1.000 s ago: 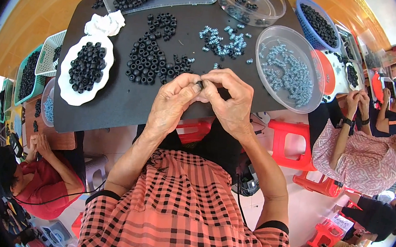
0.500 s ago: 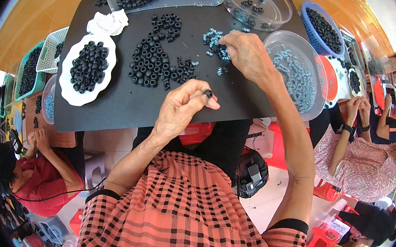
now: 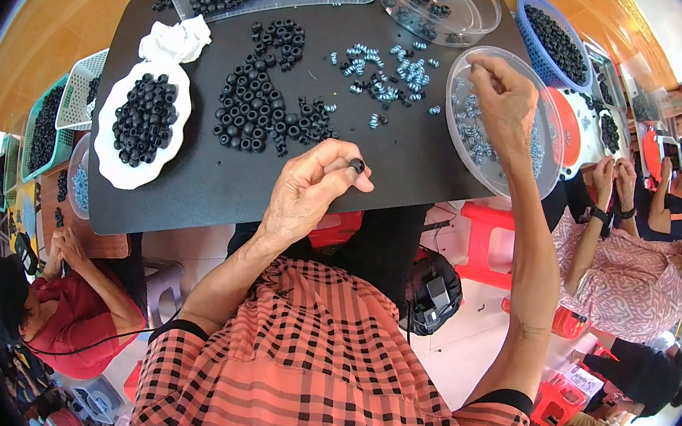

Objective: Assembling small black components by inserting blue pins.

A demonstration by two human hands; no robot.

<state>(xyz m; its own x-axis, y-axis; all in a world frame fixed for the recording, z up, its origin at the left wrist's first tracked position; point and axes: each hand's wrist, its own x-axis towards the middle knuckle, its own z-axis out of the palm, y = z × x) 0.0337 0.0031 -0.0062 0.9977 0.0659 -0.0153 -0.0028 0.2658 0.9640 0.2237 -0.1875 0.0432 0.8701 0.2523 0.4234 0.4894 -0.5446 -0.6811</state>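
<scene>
My left hand (image 3: 315, 185), near the table's front edge, pinches a small black bead-like piece (image 3: 357, 165) between thumb and fingers. My right hand (image 3: 504, 104) is above a clear round tub (image 3: 550, 175) of small blue coil-shaped pieces (image 3: 481, 145). Its fingers are pressed together; what they hold, if anything, is too small to make out. On the dark table, left of that tub, more blue coils (image 3: 412, 71) lie scattered among small black bits. A pile of black ring-like pieces (image 3: 246, 107) spreads beyond my left hand.
A white scalloped plate (image 3: 107, 143) of black pieces and a crumpled white tissue (image 3: 175, 39) lie at the left. Behind stand a clear bin (image 3: 279, 13) and a clear round container (image 3: 494, 17). A blue basket (image 3: 540, 55) stands back right. People work at both sides.
My right hand has moved right, from the blue coils on the table to above the clear tub. Those coils are now more spread out. My left hand stays holding the black piece.
</scene>
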